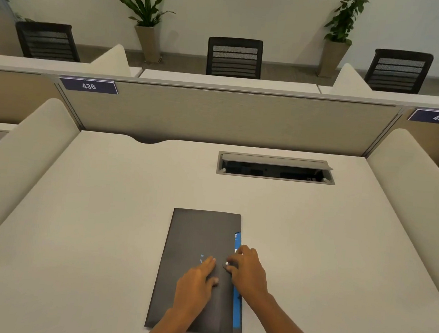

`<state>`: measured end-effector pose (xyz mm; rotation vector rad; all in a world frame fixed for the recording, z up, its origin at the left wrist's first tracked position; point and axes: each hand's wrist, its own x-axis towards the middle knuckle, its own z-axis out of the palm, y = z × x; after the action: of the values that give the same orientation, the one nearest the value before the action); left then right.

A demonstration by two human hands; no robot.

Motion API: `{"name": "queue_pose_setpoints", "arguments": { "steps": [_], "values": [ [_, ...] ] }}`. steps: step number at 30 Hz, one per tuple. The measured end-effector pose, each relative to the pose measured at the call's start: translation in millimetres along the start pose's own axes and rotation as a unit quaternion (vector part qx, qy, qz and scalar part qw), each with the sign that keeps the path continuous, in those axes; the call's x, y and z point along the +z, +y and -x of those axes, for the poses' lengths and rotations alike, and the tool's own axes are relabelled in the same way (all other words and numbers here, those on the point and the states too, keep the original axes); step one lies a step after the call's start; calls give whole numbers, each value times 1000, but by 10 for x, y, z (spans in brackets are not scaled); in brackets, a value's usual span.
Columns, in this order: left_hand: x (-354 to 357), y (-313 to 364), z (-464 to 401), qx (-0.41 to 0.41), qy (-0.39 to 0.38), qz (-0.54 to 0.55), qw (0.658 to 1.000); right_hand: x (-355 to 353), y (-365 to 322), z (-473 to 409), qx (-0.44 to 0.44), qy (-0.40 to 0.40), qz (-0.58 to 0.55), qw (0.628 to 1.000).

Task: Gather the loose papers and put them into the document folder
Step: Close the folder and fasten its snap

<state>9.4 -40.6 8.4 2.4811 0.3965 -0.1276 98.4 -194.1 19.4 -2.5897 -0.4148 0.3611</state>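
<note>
A dark grey document folder (198, 235) lies shut and flat on the beige desk (92, 222), near the front edge. A blue strip of paper (238, 243) shows along its right edge. My left hand (197, 276) presses flat on the cover, fingers spread. My right hand (247, 268) rests on the folder's right edge, its fingertips curled at a small silver clasp (226, 264). No loose papers are visible on the desk.
An open cable hatch (275, 167) is set into the desk at the back right. Padded dividers (24, 152) flank both sides, and a partition with label 436 (89, 86) stands behind. Chairs and potted plants are beyond it.
</note>
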Motion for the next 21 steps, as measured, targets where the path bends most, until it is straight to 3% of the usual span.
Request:
{"name": "queue_pose_setpoints", "arguments": {
  "steps": [4,8,15,21],
  "values": [
    [-279,-222,52,-79,133,109,982,-19,126,162,74,35,-107,991],
    [-455,-565,100,-137,205,147,958,25,230,306,145,36,-162,975],
    [-443,-852,209,-234,197,166,937,101,105,419,201,26,-218,955],
    [-400,-792,190,-246,173,192,934,164,28,436,226,22,-259,939]
  ]
}}
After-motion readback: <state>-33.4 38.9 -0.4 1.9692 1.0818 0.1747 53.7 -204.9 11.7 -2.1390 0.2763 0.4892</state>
